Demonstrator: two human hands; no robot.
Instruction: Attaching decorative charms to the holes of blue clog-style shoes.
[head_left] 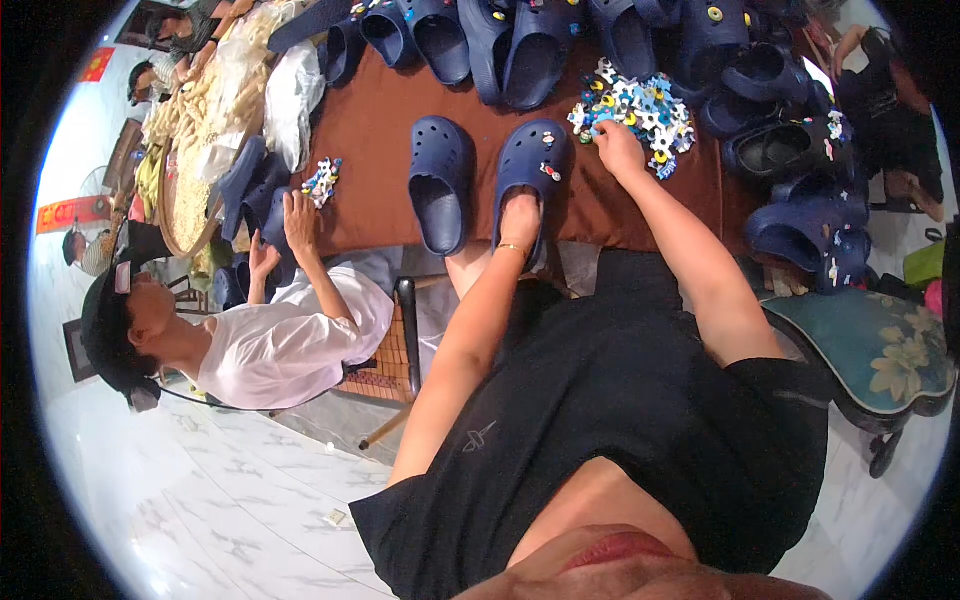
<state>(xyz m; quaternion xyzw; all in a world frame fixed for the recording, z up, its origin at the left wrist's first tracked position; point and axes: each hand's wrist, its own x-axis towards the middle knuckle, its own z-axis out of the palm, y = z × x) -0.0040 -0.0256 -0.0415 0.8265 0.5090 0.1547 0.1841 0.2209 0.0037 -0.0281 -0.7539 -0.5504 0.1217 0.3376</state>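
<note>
My left hand (519, 222) reaches into the opening of a navy clog (532, 150) on the brown tabletop. Its fingers are hidden inside the shoe. A few small charms sit on that clog's upper, along its right side. The matching navy clog (440, 175) lies just left of it, with no charms showing. My right hand (618, 150) is at the left edge of a pile of small shoe charms (650, 115) in white, blue, black and yellow. Its fingers are drawn together in a pinch on what looks like a blue charm.
Navy clogs (440, 45) line the table's far edge and crowd its right side (790, 235). At left, a person in a white shirt (285, 350) works beside more clogs and a small charm pile (322, 183). A teal flowered chair (870, 350) stands at right.
</note>
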